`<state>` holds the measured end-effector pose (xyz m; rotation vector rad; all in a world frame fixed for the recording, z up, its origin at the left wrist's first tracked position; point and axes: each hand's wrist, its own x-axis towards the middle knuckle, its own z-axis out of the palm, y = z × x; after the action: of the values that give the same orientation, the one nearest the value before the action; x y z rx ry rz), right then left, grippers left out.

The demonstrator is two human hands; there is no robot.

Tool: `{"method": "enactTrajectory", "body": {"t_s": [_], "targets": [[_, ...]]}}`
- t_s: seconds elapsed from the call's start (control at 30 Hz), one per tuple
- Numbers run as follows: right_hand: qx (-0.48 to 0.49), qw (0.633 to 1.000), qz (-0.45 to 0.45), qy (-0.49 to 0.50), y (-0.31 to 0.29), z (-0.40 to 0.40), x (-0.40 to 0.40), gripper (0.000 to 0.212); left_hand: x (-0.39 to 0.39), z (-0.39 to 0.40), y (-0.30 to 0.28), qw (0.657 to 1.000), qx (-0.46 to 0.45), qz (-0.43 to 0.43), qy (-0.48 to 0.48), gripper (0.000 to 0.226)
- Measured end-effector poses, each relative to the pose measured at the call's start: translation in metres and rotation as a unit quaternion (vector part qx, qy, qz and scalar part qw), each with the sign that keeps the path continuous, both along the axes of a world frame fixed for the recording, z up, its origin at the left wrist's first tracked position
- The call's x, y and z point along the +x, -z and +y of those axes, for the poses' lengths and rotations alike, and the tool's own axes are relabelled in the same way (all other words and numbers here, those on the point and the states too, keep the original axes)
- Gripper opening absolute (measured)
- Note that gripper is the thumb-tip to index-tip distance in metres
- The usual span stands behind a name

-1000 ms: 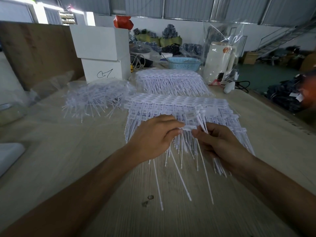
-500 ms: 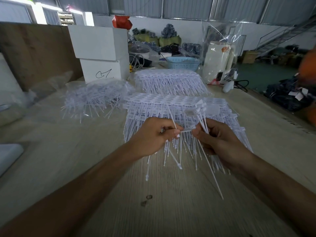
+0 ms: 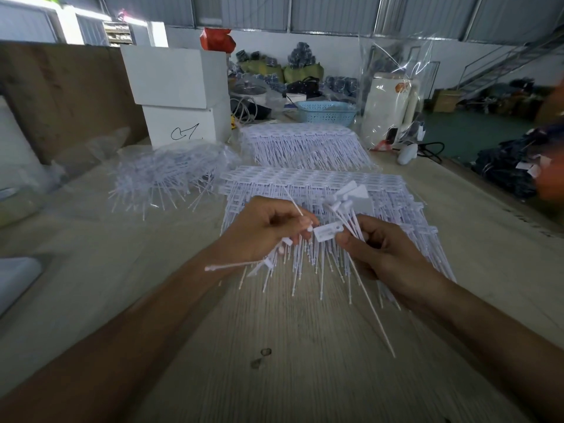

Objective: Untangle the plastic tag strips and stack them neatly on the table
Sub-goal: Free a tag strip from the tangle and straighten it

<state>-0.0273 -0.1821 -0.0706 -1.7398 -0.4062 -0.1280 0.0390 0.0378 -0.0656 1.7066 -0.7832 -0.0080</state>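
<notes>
Since half a second ago, left hand (image 3: pixel 262 230) is rotating outward: one thin tail that was hanging down is now sticking out toward 9 o'clock under the wrist, another is poking up toward 12 between the fingers. Tag head (image 3: pixel 328 232) between the hands is now lying flat-on to camera.

Grip: left hand is curling closed around a few loose tag strips (image 3: pixel 283 248), fingertips pinching at the tag head. Right hand (image 3: pixel 384 254) is gripping a small bunch of strips (image 3: pixel 354 221), heads fanning up toward 12, one long tail trailing down toward 5 o'clock.

Location: both hands are working just above the near neat stack (image 3: pixel 311 181) on the table (image 3: pixel 274 377). A second stack (image 3: pixel 302 141) is lying beyond it at 12; the tangled heap (image 3: pixel 164 175) is sitting at 10 o'clock.

Step, as judged: separating hooked strips held in hand; nothing is being laid down yet.

Next move, as judged: drawing the left-hand strips clear sideways without snagging tails, then turning heads to match the stack.
</notes>
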Motion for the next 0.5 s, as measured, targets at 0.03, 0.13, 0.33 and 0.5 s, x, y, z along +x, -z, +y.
{"method": "enactTrajectory", "body": {"t_s": [0.03,0.13,0.33,0.5], "targets": [[0.003,1.000,0.009,0.014,0.000,0.000,0.001,0.021,-0.001,0.000,0.001,0.999,0.031,-0.020,-0.005,0.012],[0.013,0.999,0.026,0.033,-0.002,0.002,0.001,0.029,-0.005,-0.007,0.007,0.997,0.064,-0.034,-0.024,0.013],[0.031,0.998,0.051,0.038,-0.003,0.003,0.000,0.023,-0.006,-0.014,0.011,0.995,0.059,-0.076,-0.040,0.013],[0.030,0.997,0.045,0.049,-0.003,0.003,0.000,0.027,-0.007,-0.013,0.008,0.994,0.063,-0.080,-0.038,0.022]]}}
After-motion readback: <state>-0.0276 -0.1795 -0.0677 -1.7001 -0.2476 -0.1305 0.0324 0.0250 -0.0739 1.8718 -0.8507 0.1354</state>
